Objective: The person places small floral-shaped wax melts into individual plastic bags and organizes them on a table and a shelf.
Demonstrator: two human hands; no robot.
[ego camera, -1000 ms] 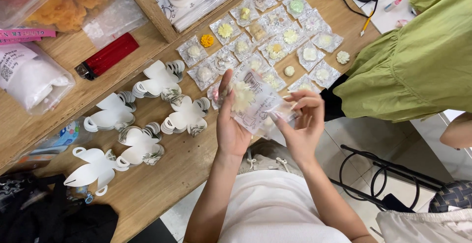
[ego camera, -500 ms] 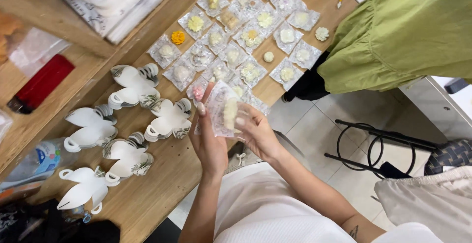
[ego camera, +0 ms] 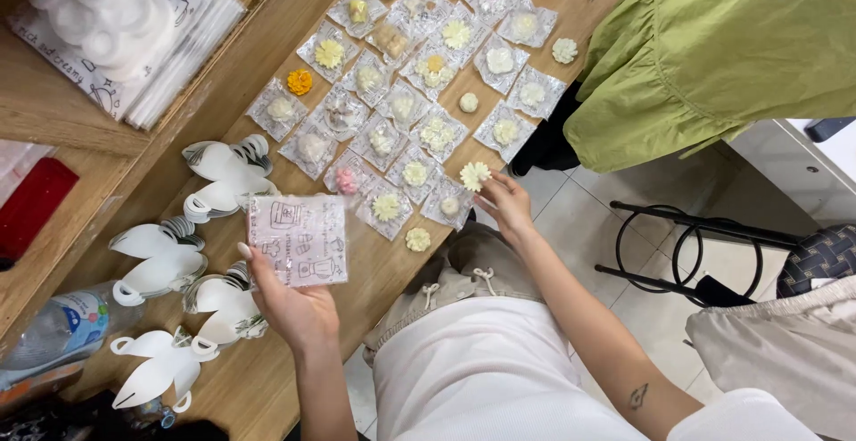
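My left hand (ego camera: 294, 303) holds a small clear printed plastic bag (ego camera: 298, 240) flat over the wooden table (ego camera: 374, 267). At the table's near edge my right hand (ego camera: 506, 205) pinches a cream flower-shaped piece (ego camera: 473, 174). Right beside it lie several bagged flower pieces (ego camera: 410, 93) set out in rows, cream, yellow, pink and green. A loose cream flower (ego camera: 417, 239) rests near the edge between my hands, and an orange flower (ego camera: 300, 82) lies at the left end of the rows.
Stacks of white petal-shaped paper holders (ego camera: 214, 227) lie left of my left hand. A pile of printed bags (ego camera: 134, 40) and a plastic bottle (ego camera: 62, 329) sit on the shelf side. A person in green clothing (ego camera: 713, 57) stands at right, beside a black metal stool frame (ego camera: 695, 245).
My hands have come apart. The left moved left with the bag. The right went to the table edge and now pinches a loose flower piece.
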